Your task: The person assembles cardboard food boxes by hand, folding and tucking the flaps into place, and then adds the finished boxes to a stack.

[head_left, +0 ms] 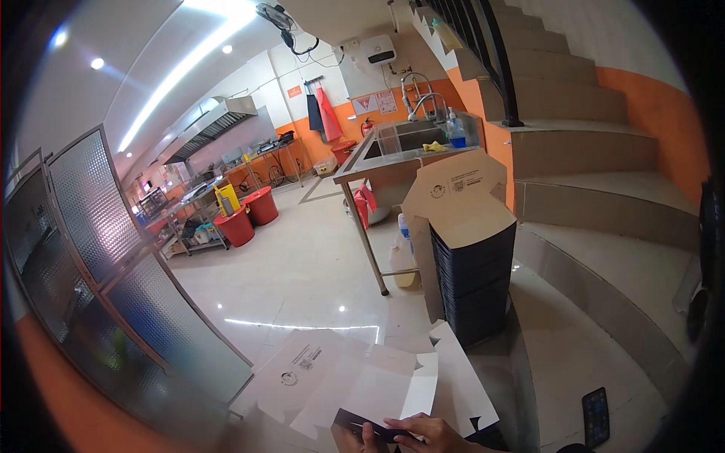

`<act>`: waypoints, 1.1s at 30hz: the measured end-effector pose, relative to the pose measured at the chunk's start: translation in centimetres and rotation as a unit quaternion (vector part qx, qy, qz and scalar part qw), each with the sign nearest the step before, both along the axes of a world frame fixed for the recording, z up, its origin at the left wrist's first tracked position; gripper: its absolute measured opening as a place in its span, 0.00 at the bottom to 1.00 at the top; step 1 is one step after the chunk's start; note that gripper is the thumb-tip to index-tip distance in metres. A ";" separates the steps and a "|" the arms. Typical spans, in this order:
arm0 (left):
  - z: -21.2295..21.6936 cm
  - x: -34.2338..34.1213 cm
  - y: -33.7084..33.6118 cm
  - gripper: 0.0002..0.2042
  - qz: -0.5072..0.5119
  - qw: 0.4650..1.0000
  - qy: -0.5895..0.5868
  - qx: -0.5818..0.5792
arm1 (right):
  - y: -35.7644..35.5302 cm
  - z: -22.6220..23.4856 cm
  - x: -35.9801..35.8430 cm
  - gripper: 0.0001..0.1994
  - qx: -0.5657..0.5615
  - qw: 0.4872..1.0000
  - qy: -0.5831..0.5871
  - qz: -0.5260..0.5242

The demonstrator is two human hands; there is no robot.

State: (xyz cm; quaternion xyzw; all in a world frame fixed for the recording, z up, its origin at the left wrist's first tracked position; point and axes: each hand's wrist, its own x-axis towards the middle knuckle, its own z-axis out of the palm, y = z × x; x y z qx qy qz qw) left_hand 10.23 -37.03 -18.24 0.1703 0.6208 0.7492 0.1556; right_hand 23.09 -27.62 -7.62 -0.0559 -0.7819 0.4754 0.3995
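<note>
Flat black tray [362,424], lying left-right, hand [423,432] apparently gripping

Bright ceiling strip light [181,72], floor glare, fisheye-bent dark rim.

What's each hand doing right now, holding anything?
Left hand: only fingertips show at the lower edge, touching the dark flat piece; grip cannot be told.
Right hand: fingers curled onto the same dark flat piece, above the white flattened cartons.
</note>
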 end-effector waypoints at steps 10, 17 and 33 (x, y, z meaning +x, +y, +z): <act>5.9 0.1 -0.5 0.16 0.107 0.938 -0.224 0.243 | 0.3 -0.6 0.1 0.17 -0.049 0.997 -0.015 0.056; 5.9 -0.4 -0.7 0.29 -0.018 0.984 -0.129 0.118 | 0.4 -0.2 1.2 0.19 0.168 0.984 -0.037 0.048; -6.4 -1.1 -1.1 0.10 -0.010 0.905 0.418 -0.076 | 0.2 -1.5 -0.8 0.14 0.074 0.988 0.004 -0.134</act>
